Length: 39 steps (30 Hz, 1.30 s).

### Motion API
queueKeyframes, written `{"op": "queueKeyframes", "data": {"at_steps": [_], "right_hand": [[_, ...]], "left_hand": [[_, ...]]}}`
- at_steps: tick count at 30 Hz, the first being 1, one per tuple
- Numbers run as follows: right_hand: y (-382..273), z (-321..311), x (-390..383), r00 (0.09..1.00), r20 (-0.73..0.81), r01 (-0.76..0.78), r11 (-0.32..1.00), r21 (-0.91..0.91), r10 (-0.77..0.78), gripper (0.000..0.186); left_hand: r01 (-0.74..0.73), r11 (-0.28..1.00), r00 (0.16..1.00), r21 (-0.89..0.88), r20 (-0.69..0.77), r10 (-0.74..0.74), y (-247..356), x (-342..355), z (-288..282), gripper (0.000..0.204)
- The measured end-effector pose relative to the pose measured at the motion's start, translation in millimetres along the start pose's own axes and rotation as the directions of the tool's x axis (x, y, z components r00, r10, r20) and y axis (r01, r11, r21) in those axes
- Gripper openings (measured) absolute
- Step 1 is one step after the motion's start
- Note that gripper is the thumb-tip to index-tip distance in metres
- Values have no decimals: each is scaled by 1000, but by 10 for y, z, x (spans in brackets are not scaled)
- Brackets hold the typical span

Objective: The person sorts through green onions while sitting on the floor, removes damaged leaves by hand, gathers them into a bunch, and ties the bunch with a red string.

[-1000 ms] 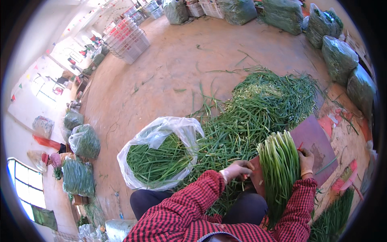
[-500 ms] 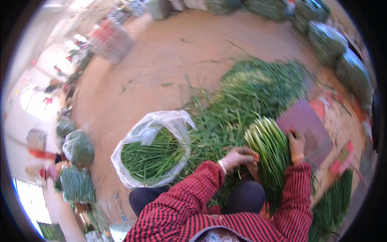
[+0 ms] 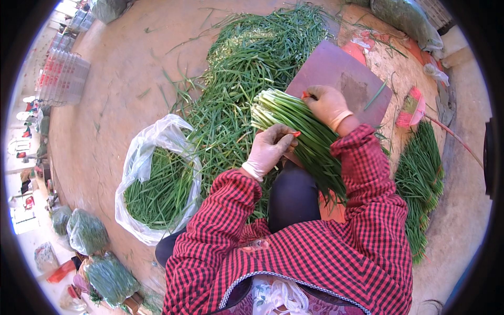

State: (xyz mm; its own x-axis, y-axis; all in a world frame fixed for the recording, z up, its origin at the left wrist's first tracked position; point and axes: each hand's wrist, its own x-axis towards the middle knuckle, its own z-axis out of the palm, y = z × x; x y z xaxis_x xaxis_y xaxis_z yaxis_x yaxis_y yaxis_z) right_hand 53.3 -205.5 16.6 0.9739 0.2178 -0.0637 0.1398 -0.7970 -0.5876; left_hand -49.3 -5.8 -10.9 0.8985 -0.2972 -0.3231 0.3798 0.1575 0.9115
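A thick bunch of garlic chives (image 3: 286,111) lies slanting over my knee, its pale stem ends to the upper left and green leaves trailing lower right. My left hand (image 3: 266,150), in a thin pale glove, is closed at the near side of the stems, pinching a small red tie (image 3: 296,134). On the far side, my gloved right hand (image 3: 328,106) is closed too, with a bit of red at its fingertips. Whether one red tie runs beneath the bunch is hidden. Beyond my right hand lies a flat purplish board (image 3: 320,65).
A large heap of loose chives (image 3: 252,58) spreads ahead. Left of it stands an open white plastic bag (image 3: 152,131) of greens. Finished-looking chive bunches (image 3: 420,184) and a pink mesh item (image 3: 409,110) lie to the right. Stuffed bags (image 3: 86,231) and stacked crates (image 3: 63,79) line the left.
The view has turned, so everything sits further left and higher. The chive bunch now slants more, and my hands have shifted around its stems. Both fingertips still show red.
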Motion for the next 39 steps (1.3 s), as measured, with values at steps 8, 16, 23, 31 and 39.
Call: {"op": "queueKeyframes", "data": {"at_steps": [8,16,23,31,39], "right_hand": [[-5,749,-351,896,-445,12,1000,8,-8,11],[165,527,-801,890,-392,378,860,343,-235,20],[191,537,-743,895,-363,356,905,232,-259,26],[202,518,-703,845,-395,448,880,155,-361,25],[225,510,-728,902,-308,408,833,375,-303,31]], "left_hand": [[-263,826,964,498,104,245,-128,-168,306,11],[119,984,991,-129,-43,-125,-60,30,271,20],[76,981,997,-176,18,-74,-68,27,282,16],[284,957,951,-66,144,-272,145,158,158,19],[401,911,915,-92,79,-395,197,241,214,18]]}}
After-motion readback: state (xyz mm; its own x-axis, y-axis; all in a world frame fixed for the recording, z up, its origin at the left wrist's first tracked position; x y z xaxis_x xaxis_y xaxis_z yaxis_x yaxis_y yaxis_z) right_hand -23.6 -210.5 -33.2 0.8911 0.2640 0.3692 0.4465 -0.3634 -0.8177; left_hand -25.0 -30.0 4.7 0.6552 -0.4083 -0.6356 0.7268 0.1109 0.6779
